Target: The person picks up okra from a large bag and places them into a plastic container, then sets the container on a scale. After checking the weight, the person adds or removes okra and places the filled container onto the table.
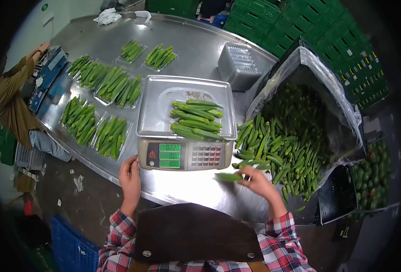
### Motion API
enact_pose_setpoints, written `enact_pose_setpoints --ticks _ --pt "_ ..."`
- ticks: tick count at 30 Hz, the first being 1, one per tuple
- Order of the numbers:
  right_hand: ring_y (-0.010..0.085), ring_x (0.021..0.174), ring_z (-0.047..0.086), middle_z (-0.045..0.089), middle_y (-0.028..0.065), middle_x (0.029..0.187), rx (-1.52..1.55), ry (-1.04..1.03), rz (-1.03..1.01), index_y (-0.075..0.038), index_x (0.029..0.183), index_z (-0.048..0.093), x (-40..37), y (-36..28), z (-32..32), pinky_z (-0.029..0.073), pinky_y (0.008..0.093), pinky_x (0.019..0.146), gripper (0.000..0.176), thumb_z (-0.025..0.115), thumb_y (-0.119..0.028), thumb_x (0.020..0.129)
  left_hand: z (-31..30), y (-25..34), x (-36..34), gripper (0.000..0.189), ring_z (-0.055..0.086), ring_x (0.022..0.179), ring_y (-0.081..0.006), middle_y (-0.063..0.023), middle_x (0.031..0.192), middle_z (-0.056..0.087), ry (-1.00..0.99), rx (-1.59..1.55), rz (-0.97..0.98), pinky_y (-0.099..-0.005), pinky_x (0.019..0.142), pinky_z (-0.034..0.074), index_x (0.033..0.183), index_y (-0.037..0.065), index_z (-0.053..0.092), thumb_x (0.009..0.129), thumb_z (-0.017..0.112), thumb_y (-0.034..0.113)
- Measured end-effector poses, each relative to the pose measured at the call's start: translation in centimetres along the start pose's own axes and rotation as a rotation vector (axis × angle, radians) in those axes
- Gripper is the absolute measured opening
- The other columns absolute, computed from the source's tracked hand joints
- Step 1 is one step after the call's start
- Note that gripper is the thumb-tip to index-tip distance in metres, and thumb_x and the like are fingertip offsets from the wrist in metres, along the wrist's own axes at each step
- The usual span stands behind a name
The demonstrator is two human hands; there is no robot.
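Note:
My right hand (258, 182) pinches an okra pod (228, 177) over the table, just in front of the scale's right side. My left hand (129, 179) is at the scale's front left corner, fingers loosely bent, with nothing seen in it. The digital scale (188, 156) has lit green displays; the top one seems to read 0.227. A small pile of okra (197, 119) lies on its metal pan (153, 106). To the right, a large heap of loose okra (273, 147) spills from a tipped, plastic-lined crate (329, 75).
Several trays of okra (119, 86) lie left of the scale on the metal table (187, 38). Stacked clear trays (240, 61) stand behind it. Green crates (295, 27) rise at the back. Another person (17, 95) handles a blue box (51, 72) at the far left.

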State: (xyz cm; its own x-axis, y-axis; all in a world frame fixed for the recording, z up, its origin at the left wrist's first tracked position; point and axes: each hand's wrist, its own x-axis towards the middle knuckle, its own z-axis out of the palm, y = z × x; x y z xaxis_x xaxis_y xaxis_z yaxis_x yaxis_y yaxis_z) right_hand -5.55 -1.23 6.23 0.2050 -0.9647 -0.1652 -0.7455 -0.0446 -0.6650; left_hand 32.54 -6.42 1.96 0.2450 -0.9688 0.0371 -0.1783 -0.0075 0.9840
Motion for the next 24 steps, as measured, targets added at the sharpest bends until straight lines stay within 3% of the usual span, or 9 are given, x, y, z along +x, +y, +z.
enact_pose_setpoints --ticks 3,6,7,10,13,16,19,22,24 --pt "0.0257 0.085 0.057 0.058 0.011 0.091 -0.198 -0.305 0.149 -0.006 0.105 0.06 -2.2 0.1 4.2 0.046 0.0318 0.076 0.033 0.067 -0.007 0.072 0.2 0.8 0.4 0.019 0.053 0.085 -0.0124 -0.0075 0.093 0.055 0.007 0.111 0.127 -0.0239 0.074 0.042 0.103 -0.003 0.056 0.089 0.048 0.007" --pt "0.0257 0.086 0.057 0.058 0.0116 0.091 -0.121 -0.274 0.149 -0.006 0.106 0.06 -3.1 0.0 6.1 0.045 0.0324 0.077 0.032 0.066 -0.01 0.074 0.0 1.0 0.8 0.019 0.054 0.086 -0.0142 -0.0084 0.093 0.054 0.017 0.12 0.159 -0.0253 0.076 0.043 0.103 -0.003 0.057 0.089 0.048 0.006" --pt "0.0276 0.082 0.06 0.061 0.0135 0.092 -0.197 -0.194 0.054 -0.008 0.097 0.062 -2.8 -0.3 5.8 0.049 0.0348 0.075 0.025 0.054 -0.027 0.081 -0.2 1.1 0.8 0.019 0.054 0.087 -0.0143 -0.0084 0.093 0.055 0.015 0.121 0.158 -0.0253 0.076 0.043 0.103 -0.003 0.057 0.089 0.048 0.006" --pt "0.027 0.078 0.06 0.061 0.0141 0.093 -0.022 0.094 0.219 -0.008 0.099 0.062 -1.7 0.5 4.4 0.048 0.0338 0.07 0.024 0.059 -0.023 0.08 -0.4 1.3 0.9 0.019 0.055 0.089 -0.0145 -0.0085 0.094 0.055 0.014 0.116 0.149 -0.0254 0.077 0.043 0.104 -0.003 0.056 0.089 0.048 0.006" --pt "0.0233 0.07 0.059 0.062 0.014 0.091 0.049 0.341 0.148 -0.006 0.102 0.061 0.6 0.0 1.3 0.046 0.0314 0.062 0.025 0.061 -0.016 0.079 -0.9 0.9 1.0 0.02 0.055 0.09 -0.0144 -0.0087 0.095 0.056 0.018 0.104 0.128 -0.0255 0.077 0.043 0.105 -0.003 0.056 0.089 0.049 0.007" --pt "0.009 0.058 0.052 0.062 0.0051 0.077 0.398 0.474 0.273 0.001 0.1 0.06 3.3 -1.2 -0.7 0.042 0.0218 0.052 0.021 0.059 -0.01 0.082 -1.4 0.6 1.3 0.021 0.055 0.09 -0.0142 -0.0091 0.098 0.057 0.024 0.085 0.114 -0.0257 0.077 0.043 0.107 -0.002 0.055 0.089 0.049 0.007" --pt "0.0084 0.054 0.05 0.062 0.0047 0.074 0.496 0.549 0.293 0.002 0.097 0.06 6.6 -2.3 -1.9 0.041 0.0218 0.05 0.018 0.058 -0.009 0.083 -1.4 1.2 2.4 0.023 0.055 0.09 -0.0142 -0.0092 0.1 0.058 0.017 0.089 0.101 -0.0261 0.078 0.043 0.108 -0.002 0.055 0.089 0.049 0.008" --pt "0.0217 0.065 0.059 0.063 0.0148 0.087 0.201 0.572 0.033 -0.003 0.104 0.059 10.7 -0.4 -2.1 0.046 0.0324 0.06 0.025 0.058 -0.011 0.08 -0.5 2.5 4.0 0.023 0.056 0.09 -0.0147 -0.0091 0.099 0.058 -0.017 0.095 0.149 -0.0264 0.079 0.043 0.109 -0.002 0.055 0.088 0.05 0.009" --pt "0.0162 0.06 0.057 0.063 0.0073 0.086 -0.157 0.677 -0.23 -0.003 0.097 0.062 14.3 -0.2 -2.2 0.044 0.0269 0.055 0.016 0.058 -0.011 0.084 0.1 2.9 4.5 0.024 0.056 0.09 -0.0151 -0.009 0.098 0.059 -0.039 0.1 0.188 -0.0264 0.08 0.043 0.109 -0.002 0.055 0.088 0.05 0.009"
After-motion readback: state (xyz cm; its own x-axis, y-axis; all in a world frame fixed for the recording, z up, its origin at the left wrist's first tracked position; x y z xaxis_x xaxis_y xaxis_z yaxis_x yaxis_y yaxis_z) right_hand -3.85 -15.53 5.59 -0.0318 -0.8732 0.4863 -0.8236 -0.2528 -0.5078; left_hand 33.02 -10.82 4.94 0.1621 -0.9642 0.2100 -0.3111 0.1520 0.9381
